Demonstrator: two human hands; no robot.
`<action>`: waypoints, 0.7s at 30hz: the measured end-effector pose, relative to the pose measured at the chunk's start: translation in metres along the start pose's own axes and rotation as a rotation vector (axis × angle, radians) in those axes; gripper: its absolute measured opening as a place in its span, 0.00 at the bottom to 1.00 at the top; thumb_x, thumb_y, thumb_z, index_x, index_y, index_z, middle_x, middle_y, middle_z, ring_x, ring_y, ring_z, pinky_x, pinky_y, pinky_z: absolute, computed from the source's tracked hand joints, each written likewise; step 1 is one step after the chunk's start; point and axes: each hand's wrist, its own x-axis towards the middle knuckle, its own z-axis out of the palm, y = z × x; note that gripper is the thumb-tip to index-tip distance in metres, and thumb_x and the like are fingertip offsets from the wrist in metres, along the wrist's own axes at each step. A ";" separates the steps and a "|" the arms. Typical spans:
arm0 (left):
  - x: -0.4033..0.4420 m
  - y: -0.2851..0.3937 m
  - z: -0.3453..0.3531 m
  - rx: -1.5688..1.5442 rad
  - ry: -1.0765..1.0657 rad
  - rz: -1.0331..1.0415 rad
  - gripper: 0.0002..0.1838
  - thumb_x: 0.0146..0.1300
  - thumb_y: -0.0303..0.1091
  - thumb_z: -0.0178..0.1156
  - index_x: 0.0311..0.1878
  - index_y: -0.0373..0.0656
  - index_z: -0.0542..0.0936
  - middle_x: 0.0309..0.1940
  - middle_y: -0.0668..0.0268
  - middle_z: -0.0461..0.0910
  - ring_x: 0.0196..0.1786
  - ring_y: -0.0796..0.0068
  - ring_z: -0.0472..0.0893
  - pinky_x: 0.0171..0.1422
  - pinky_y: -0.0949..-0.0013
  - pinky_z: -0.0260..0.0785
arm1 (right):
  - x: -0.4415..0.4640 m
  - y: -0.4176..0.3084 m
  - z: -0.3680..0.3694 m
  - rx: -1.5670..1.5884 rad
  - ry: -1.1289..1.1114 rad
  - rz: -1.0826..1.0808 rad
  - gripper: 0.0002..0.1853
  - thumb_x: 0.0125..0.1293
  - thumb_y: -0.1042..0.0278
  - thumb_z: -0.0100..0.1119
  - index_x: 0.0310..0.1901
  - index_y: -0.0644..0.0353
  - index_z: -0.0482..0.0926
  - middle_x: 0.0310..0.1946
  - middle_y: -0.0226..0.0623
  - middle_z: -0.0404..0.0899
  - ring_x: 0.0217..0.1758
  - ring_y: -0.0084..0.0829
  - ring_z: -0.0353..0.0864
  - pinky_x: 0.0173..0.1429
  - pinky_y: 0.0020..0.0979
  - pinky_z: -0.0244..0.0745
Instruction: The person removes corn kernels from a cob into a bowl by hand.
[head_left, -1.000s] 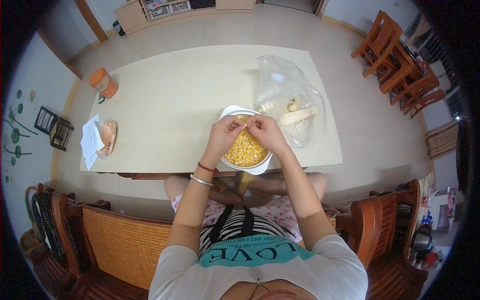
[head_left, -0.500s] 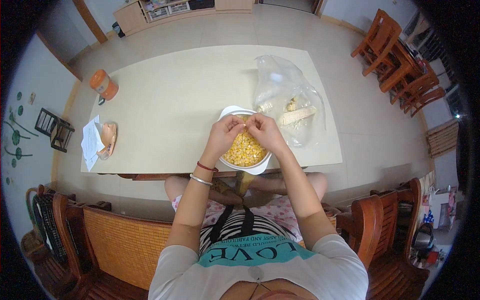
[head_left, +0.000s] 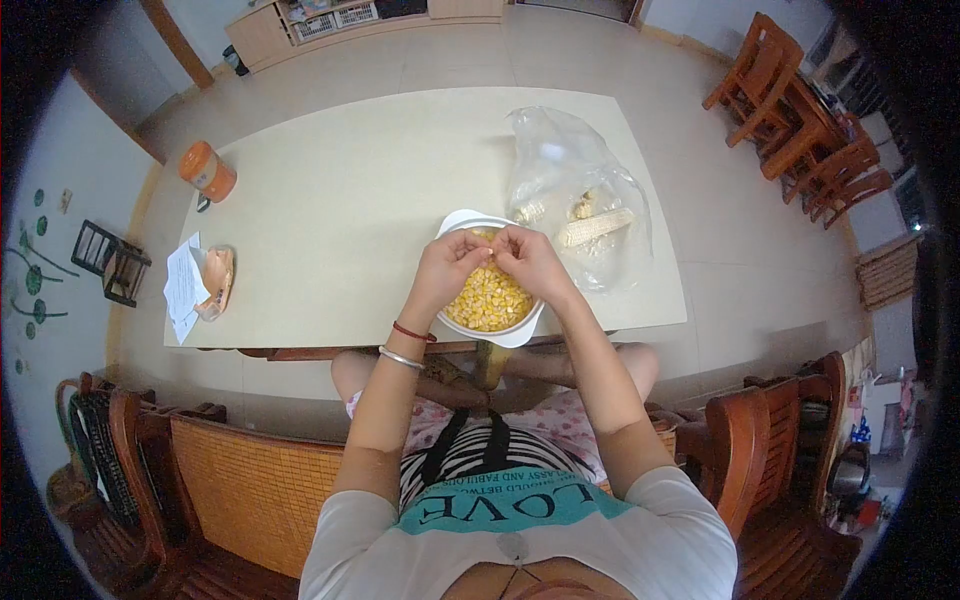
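Observation:
A white bowl [head_left: 462,218] with two side handles stands at the table's near edge, filled with loose yellow corn kernels [head_left: 490,298]. Above its far half, my left hand [head_left: 452,262] and my right hand [head_left: 530,262] meet with their fingertips pinched together. Between the fingertips shows a small pale bit that looks like a corn kernel; the fingers partly cover it. To the right, bare corn cobs [head_left: 597,228] lie on a clear plastic bag [head_left: 562,150].
On the pale table [head_left: 350,200], an orange canister [head_left: 207,170] stands at the far left corner. Papers [head_left: 184,285] and a wrapped package [head_left: 217,280] lie at the left edge. Wooden seats [head_left: 250,470] are behind and beside me; wooden chairs [head_left: 755,75] stand at the far right.
Both hands stay over the bowl, their fingertips shifting only slightly. The view has tilted a little; the bowl, cobs and bag have not moved on the table.

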 end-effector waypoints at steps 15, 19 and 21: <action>0.002 -0.003 -0.001 -0.057 0.000 0.015 0.05 0.61 0.22 0.55 0.39 0.32 0.76 0.32 0.64 0.80 0.36 0.79 0.79 0.43 0.77 0.73 | 0.000 0.006 0.004 0.073 0.032 0.043 0.09 0.59 0.68 0.58 0.33 0.66 0.78 0.25 0.37 0.79 0.29 0.22 0.75 0.35 0.27 0.71; 0.003 -0.008 -0.001 -0.087 0.002 0.013 0.05 0.61 0.22 0.56 0.39 0.32 0.76 0.32 0.64 0.80 0.36 0.79 0.79 0.43 0.77 0.72 | 0.000 0.005 0.003 0.027 0.017 -0.008 0.08 0.59 0.69 0.58 0.33 0.67 0.78 0.25 0.37 0.78 0.29 0.22 0.74 0.35 0.28 0.71; 0.003 -0.007 0.000 -0.078 0.001 0.005 0.04 0.61 0.22 0.56 0.38 0.32 0.77 0.32 0.64 0.80 0.36 0.79 0.79 0.43 0.77 0.72 | -0.001 0.000 0.001 0.026 -0.002 -0.010 0.08 0.59 0.70 0.58 0.33 0.67 0.77 0.24 0.37 0.78 0.29 0.22 0.74 0.35 0.28 0.70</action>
